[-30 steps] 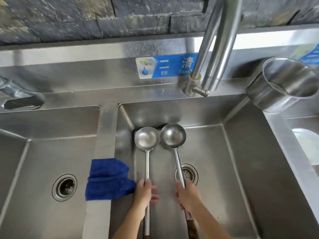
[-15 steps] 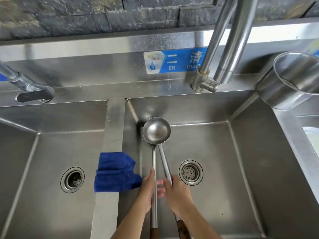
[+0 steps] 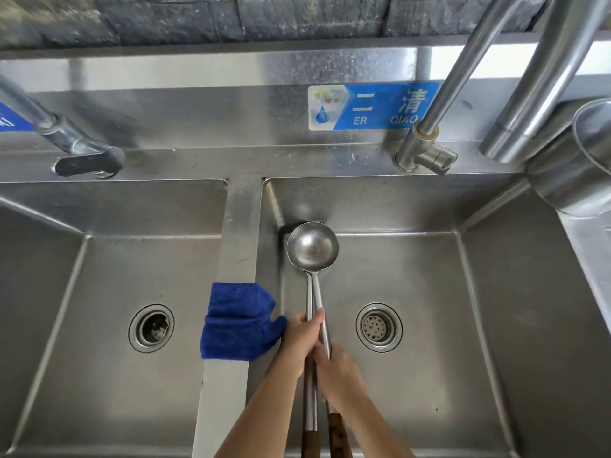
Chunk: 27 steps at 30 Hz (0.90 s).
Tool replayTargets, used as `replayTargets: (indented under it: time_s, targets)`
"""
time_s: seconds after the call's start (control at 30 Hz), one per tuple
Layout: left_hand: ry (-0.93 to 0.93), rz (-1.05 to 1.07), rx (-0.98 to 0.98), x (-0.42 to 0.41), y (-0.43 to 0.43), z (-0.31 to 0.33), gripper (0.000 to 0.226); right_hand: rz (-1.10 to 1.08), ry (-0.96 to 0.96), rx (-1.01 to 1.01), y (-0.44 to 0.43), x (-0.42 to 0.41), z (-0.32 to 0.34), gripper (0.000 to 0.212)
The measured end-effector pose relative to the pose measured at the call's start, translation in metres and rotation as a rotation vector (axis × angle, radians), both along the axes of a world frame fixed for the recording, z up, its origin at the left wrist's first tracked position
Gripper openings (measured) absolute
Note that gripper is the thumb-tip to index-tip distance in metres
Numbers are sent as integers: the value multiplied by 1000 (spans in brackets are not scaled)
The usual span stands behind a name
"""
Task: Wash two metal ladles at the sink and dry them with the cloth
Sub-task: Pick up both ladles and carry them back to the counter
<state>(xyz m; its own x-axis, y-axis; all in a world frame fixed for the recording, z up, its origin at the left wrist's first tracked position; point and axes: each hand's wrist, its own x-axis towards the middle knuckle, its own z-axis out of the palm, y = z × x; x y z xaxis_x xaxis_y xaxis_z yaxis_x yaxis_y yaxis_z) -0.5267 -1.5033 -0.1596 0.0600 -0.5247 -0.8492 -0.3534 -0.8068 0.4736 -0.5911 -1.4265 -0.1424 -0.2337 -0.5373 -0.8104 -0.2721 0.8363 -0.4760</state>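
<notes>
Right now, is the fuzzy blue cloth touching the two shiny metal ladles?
Apart. In the head view the blue cloth lies on the sink divider, and the left hand sits between it and the metal ladles.

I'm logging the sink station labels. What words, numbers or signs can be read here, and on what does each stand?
"二 清", with "ER QIAO" beneath: white on the blue sticker on the steel backsplash, behind the right basin; the faucet pipe cuts off its right end.
Small text above that sticker's water-drop picture: too blurred to read.
Second blue sticker at the left edge: mostly cut off, unreadable.
</notes>
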Motion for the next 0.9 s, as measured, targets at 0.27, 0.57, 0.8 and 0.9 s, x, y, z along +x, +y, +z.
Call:
replayTargets:
  time_s: [0.27, 0.57, 0.8, 0.9]
  targets:
    - [-40, -61, 72, -1, -10, -31, 95, -271, -334, 162, 10, -1, 5, 15]
    - [-5, 1, 40, -21, -13, -34, 42, -383, -439, 84, 20, -2, 1, 16]
    - [-26, -30, 14, -25, -5, -10, 33, -215, -388, 55, 29, -15, 40, 14]
    - [54, 23, 30, -27, 1, 8, 25, -131, -214, 139, 32, -24, 68, 20]
